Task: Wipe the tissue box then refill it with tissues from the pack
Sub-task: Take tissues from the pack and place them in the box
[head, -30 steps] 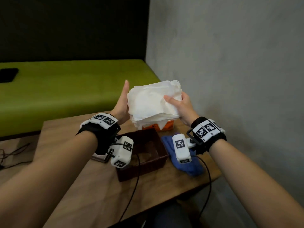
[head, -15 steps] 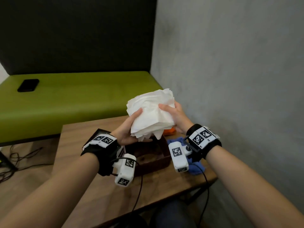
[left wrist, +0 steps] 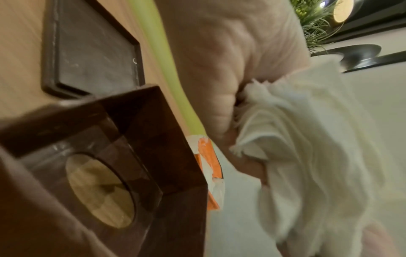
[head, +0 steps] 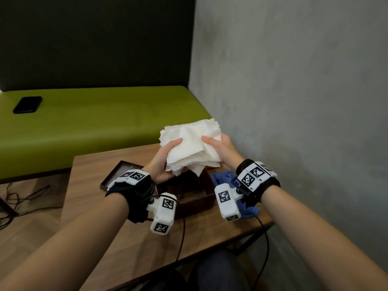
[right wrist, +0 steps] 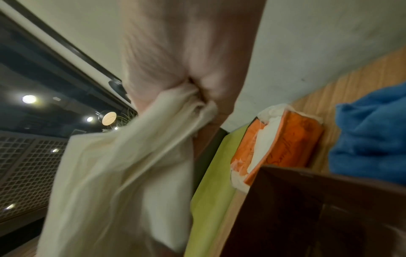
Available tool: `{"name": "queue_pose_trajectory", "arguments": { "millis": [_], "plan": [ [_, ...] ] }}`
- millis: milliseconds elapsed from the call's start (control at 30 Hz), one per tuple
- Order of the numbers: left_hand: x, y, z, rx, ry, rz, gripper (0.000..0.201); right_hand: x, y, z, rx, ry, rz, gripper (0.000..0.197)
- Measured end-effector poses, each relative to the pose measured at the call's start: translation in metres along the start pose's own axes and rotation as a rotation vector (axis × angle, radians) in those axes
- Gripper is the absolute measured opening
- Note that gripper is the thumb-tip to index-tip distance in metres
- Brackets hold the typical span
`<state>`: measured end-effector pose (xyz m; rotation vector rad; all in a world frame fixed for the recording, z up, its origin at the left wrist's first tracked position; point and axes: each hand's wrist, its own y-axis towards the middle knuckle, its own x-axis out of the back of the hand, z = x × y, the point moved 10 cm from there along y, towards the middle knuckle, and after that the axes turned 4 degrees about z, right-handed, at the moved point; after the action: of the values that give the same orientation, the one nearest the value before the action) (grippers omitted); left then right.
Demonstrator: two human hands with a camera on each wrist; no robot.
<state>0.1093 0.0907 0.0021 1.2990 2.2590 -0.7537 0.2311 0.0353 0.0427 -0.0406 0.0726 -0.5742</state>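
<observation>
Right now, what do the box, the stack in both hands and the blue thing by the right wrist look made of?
Tissue box: dark brown, glossy, probably lacquered wood or plastic; it shows reflections in the left wrist view.
Tissue stack: thin white paper, soft, with ragged layered edges, held by the left hand and right hand.
Blue cloth: fuzzy, matte, likely microfibre or terry.

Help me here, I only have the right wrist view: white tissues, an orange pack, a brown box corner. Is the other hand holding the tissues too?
Observer: Yes. The left hand grips the tissue stack opposite the right hand.
Operator: Is the box open?
Observer: Yes. The tissue box is open on top, and a flat dark panel lies beside it.
Operator: Anything inside?
Observer: Only a round hole in its bottom shows, no tissues.
</observation>
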Motion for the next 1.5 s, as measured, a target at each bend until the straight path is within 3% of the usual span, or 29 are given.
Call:
{"name": "queue_pose_trajectory", "arguments": {
  "millis": [100, 200, 267, 333, 467, 533, 633, 800, 933, 1100, 1333, 1500],
  "plan": [
    [0.004, -0.005, 0.000, 0.002, 0.083, 0.011, 0.028, 0.006, -0.002, -0.002, -0.003, -0.097, 0.024, 0.035],
    [0.018, -0.007, 0.002, -0.004, 0.118, -0.018, 0.047, 0.009, -0.004, 0.001, 0.034, -0.379, 0.008, 0.037],
    [0.026, -0.008, 0.007, 0.019, 0.100, -0.024, 0.042, 0.008, -0.007, 0.004, 0.063, -0.477, -0.003, 0.038],
    [0.028, -0.009, 0.011, 0.046, 0.093, -0.007, 0.036, 0.011, -0.008, 0.001, 0.059, -0.382, -0.024, 0.039],
    [0.032, -0.012, 0.010, 0.021, 0.139, -0.027, 0.057, 0.009, -0.008, -0.018, -0.023, -0.191, 0.033, 0.031],
    [0.035, -0.013, 0.014, 0.048, 0.096, -0.029, 0.048, 0.005, -0.008, -0.021, -0.050, -0.153, 0.056, 0.028],
    [0.033, -0.015, 0.023, 0.127, -0.030, -0.003, 0.031, 0.004, -0.008, -0.019, -0.070, -0.069, 0.054, 0.044],
    [0.028, -0.017, 0.033, 0.218, -0.069, 0.008, 0.048, 0.004, -0.011, -0.014, -0.092, -0.050, 0.073, 0.042],
    [0.028, -0.012, 0.029, 0.136, 0.019, -0.027, 0.018, 0.007, -0.011, -0.021, -0.100, -0.073, 0.012, 0.041],
    [0.034, -0.007, 0.027, 0.026, 0.192, -0.135, 0.045, 0.003, -0.014, -0.035, -0.159, -0.135, -0.030, 0.041],
    [0.065, -0.020, 0.007, -0.169, 0.155, -0.467, 0.021, 0.007, -0.022, -0.039, -0.190, -0.162, -0.042, 0.025],
    [0.074, -0.040, -0.005, -0.263, 0.424, -0.524, 0.038, 0.003, -0.028, -0.056, -0.292, -0.077, -0.013, 0.027]
  ]
}}
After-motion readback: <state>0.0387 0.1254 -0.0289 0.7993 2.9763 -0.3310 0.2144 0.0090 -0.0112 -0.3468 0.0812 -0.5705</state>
